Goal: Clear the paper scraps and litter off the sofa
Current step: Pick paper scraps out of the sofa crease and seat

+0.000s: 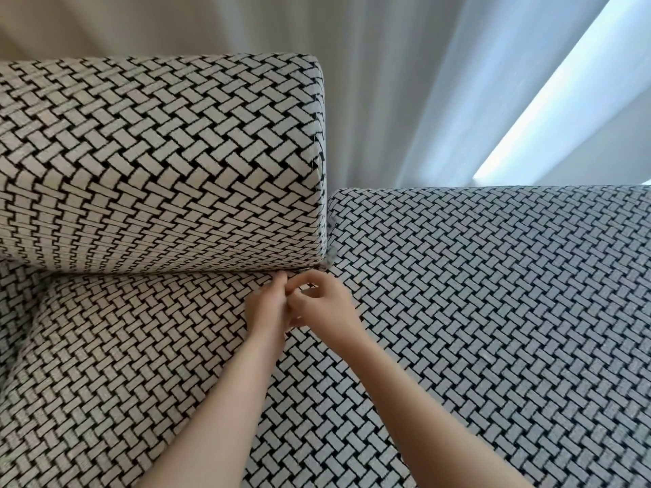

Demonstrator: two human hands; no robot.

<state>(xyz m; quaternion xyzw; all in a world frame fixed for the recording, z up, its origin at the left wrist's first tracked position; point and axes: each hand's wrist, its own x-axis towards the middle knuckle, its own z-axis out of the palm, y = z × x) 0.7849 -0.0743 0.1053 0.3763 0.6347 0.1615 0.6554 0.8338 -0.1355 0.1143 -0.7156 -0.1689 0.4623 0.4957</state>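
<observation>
Pale paper scraps [330, 241] are sitting wedged in the gap beside the back cushion [158, 163] of the sofa [493, 311]. Just below, the left hand [267, 308] and right hand [322, 304] are touching, fingers curled together (anything pinched stays hidden).

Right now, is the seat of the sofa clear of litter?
Not quite: small pale scraps sit wedged in the gap beside the back cushion, above both hands.

two hands: left [265, 309], right [321, 309]. one back cushion [158, 163]. two pale scraps [330, 259] in the crevice. one curtain [405, 82].
</observation>
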